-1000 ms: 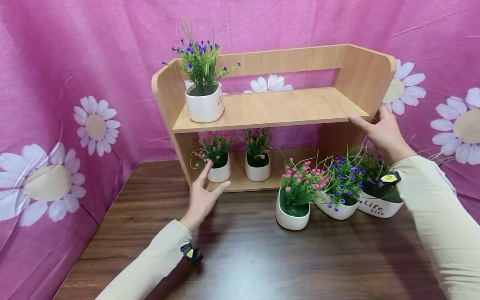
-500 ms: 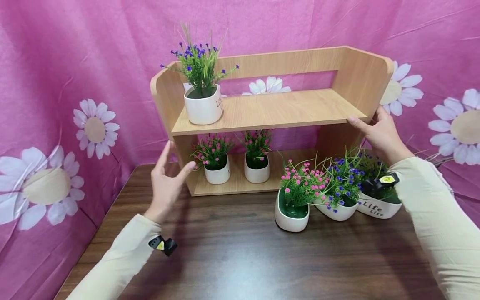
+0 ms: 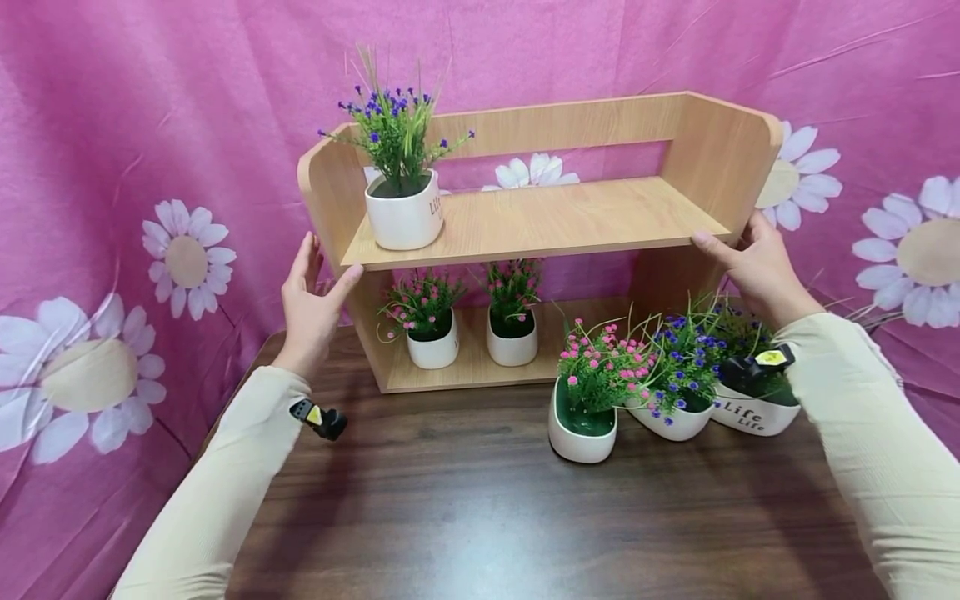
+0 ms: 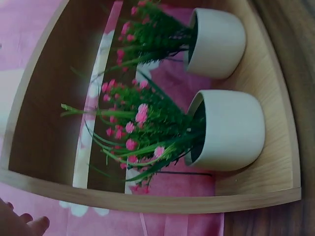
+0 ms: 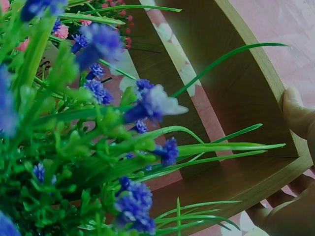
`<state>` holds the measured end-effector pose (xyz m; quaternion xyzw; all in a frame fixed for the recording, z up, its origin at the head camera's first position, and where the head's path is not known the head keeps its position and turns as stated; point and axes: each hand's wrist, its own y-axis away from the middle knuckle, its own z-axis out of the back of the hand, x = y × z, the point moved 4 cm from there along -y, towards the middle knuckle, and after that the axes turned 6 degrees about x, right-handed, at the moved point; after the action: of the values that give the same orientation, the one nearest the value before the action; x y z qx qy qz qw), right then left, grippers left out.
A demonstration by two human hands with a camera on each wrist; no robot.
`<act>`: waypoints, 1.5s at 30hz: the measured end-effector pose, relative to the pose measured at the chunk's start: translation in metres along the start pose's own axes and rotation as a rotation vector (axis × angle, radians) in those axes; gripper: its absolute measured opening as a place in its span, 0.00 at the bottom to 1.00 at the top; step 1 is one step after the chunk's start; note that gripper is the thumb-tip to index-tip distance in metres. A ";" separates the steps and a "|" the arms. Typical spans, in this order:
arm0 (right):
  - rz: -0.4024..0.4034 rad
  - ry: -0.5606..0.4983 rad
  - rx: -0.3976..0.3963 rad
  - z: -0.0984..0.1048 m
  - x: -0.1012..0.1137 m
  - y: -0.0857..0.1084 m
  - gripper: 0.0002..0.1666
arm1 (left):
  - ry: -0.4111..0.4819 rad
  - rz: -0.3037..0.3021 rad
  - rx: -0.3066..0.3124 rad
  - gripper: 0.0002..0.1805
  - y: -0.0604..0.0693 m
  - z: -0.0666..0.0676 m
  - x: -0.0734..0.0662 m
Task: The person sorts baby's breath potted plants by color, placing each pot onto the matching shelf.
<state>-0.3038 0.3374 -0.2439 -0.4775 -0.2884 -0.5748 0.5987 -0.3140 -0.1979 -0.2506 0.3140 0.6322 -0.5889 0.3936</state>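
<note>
My right hand (image 3: 765, 271) gripped the two-tier light-brown wooden shelf (image 3: 570, 212) at its right side, while my left hand (image 3: 309, 315), thumb and fingers apart, was positioned at its left.

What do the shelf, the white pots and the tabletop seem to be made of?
Shelf: probably wood-effect board, satin finish; the light grain is fine and even, the edges smooth.
White pots: ceramic or hard plastic, I can't tell which; smooth, faintly glossy walls.
Tabletop: wood or wood-look laminate, fairly glossy; dark streaky grain with a bright reflected patch.
</note>
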 end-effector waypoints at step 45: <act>-0.022 0.063 0.034 0.002 0.002 0.003 0.43 | -0.052 0.045 0.068 0.37 -0.017 -0.011 0.001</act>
<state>-0.3005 0.3380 -0.2417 -0.4459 -0.2842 -0.5910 0.6091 -0.3300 -0.1889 -0.2431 0.3260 0.5942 -0.6090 0.4120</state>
